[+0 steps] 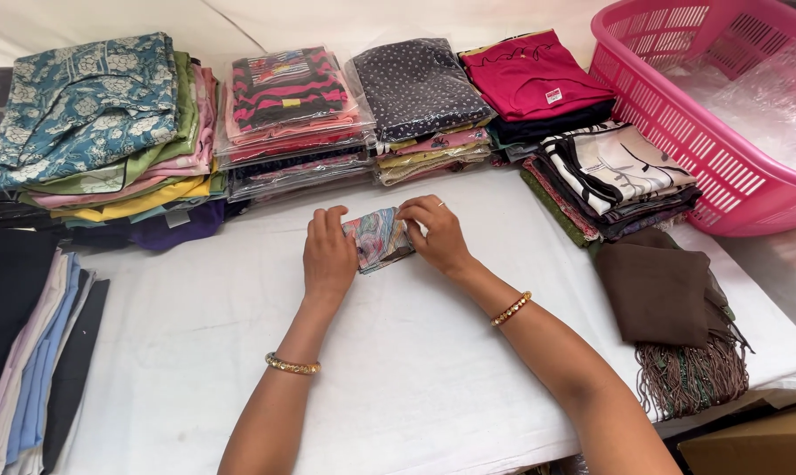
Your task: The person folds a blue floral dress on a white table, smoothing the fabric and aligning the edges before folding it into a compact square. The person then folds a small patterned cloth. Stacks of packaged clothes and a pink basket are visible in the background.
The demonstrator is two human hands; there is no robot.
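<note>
A small folded cloth with a multicoloured pattern lies on the white-covered table. My left hand presses on its left side, fingers curled over the edge. The cloth's right side is gripped by my right hand, thumb and fingers pinching it. Both wrists wear beaded bangles, and a ring sits on my right hand.
Stacks of folded garments line the back: a teal floral pile, packets in clear plastic, a dotted dark pile, a magenta pile. A pink plastic basket stands at right, a brown fringed shawl below it.
</note>
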